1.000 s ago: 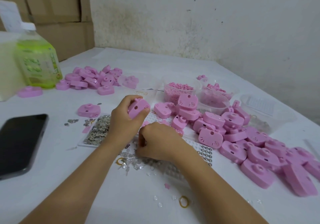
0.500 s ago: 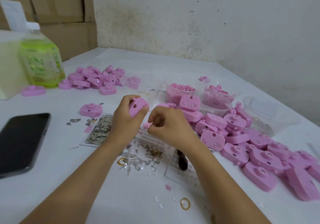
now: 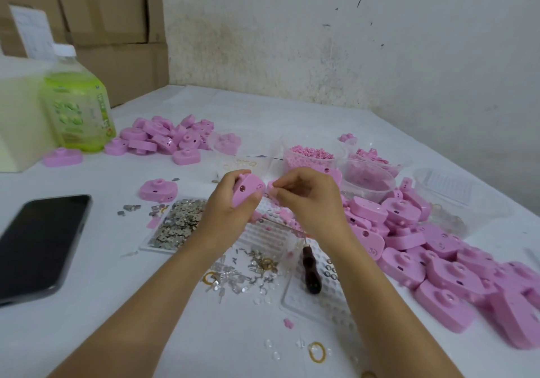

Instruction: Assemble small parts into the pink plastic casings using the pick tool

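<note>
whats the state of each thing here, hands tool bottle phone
left hand, grips pink plastic casing
right hand, pinches small pink part
dark-handled pick tool, lying unheld on clear tray
green plastic bottle, upright, capped
black phone, screen dark

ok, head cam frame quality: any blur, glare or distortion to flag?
Head view: soft even light, faint shadows under the forearms, no harsh glare; wide-angle stretch on the phone and the near pink casings; the right hand is soft at its fingertips, so whether it pinches anything cannot be told; pick tool reads clearly.
</note>
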